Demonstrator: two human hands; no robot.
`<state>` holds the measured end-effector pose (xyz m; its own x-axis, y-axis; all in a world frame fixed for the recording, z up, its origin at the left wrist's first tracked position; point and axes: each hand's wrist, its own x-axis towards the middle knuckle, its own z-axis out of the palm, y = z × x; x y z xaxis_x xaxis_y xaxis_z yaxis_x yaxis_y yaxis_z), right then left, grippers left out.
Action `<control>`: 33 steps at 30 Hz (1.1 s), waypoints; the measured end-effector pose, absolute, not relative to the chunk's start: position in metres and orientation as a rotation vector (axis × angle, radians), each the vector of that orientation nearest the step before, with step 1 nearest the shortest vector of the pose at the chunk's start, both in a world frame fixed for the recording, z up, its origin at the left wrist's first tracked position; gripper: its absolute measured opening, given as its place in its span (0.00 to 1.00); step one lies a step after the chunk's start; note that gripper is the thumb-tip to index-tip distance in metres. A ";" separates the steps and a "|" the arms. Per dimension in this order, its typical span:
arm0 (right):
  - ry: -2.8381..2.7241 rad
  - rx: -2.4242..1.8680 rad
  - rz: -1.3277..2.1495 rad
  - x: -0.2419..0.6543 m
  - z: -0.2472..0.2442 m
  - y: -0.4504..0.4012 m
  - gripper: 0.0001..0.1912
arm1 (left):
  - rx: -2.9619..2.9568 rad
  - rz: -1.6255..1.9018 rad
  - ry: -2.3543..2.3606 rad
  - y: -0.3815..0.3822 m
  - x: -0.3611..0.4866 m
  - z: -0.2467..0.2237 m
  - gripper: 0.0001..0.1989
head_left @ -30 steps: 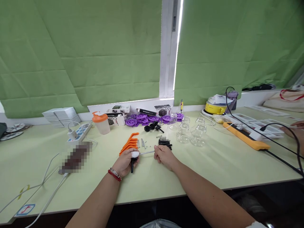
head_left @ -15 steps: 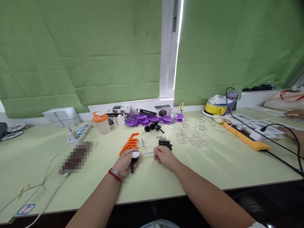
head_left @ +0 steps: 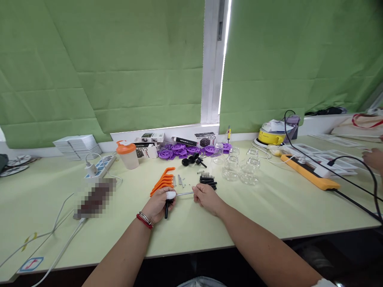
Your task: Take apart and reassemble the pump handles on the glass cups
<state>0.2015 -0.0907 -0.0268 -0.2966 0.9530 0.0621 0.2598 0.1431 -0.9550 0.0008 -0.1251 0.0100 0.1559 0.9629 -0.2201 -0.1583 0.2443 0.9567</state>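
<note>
My left hand (head_left: 158, 204) is closed around a black part with a round top and a stem (head_left: 166, 210) that points down toward me. A white covering wraps the left thumb. Between my hands runs a thin metal rod (head_left: 184, 193). Its right end is pinched in the closed fingers of my right hand (head_left: 208, 198), while its left end meets the black part, where my thumb hides the contact. Orange curved levers (head_left: 164, 182) lie just beyond my left hand. Metal pins (head_left: 180, 180), small springs (head_left: 206, 174) and black tubes (head_left: 208, 182) are beyond the right hand.
Purple wheel-like parts (head_left: 179, 150), black round-headed pieces (head_left: 191, 159) and clear glass-like vessels (head_left: 250, 172) stand farther back. An orange-lidded cup (head_left: 128, 155) is left of them. An orange power strip (head_left: 311, 174) lies right, near a co-worker's hand (head_left: 374, 158).
My hands and the rod stay almost in place, with the right hand shifted very slightly left. At the far right, a co-worker's hand has moved.
</note>
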 end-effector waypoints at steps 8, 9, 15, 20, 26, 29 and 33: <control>-1.702 -1.193 1.197 0.203 -0.030 -0.088 0.23 | 0.985 1.017 1.113 -0.126 0.002 0.012 0.08; -1.699 -1.191 1.197 0.203 -0.030 -0.087 0.23 | 0.982 1.018 1.115 -0.125 0.002 0.012 0.08; -1.664 -1.184 1.215 0.202 -0.029 -0.089 0.23 | 1.142 1.022 1.138 -0.128 0.002 0.008 0.08; -1.608 -1.163 1.256 0.205 -0.011 -0.100 0.23 | 1.442 1.069 1.108 -0.133 -0.012 0.025 0.17; -1.742 -1.263 0.845 0.228 0.022 -0.076 0.11 | 1.304 1.515 1.716 -0.096 -0.078 0.050 0.15; -1.784 -1.443 0.604 0.239 0.031 -0.038 0.11 | 1.339 1.378 2.006 -0.071 -0.104 0.040 0.14; -1.779 -1.655 0.504 0.247 0.028 0.012 0.16 | 1.369 1.202 2.117 -0.056 -0.110 0.016 0.12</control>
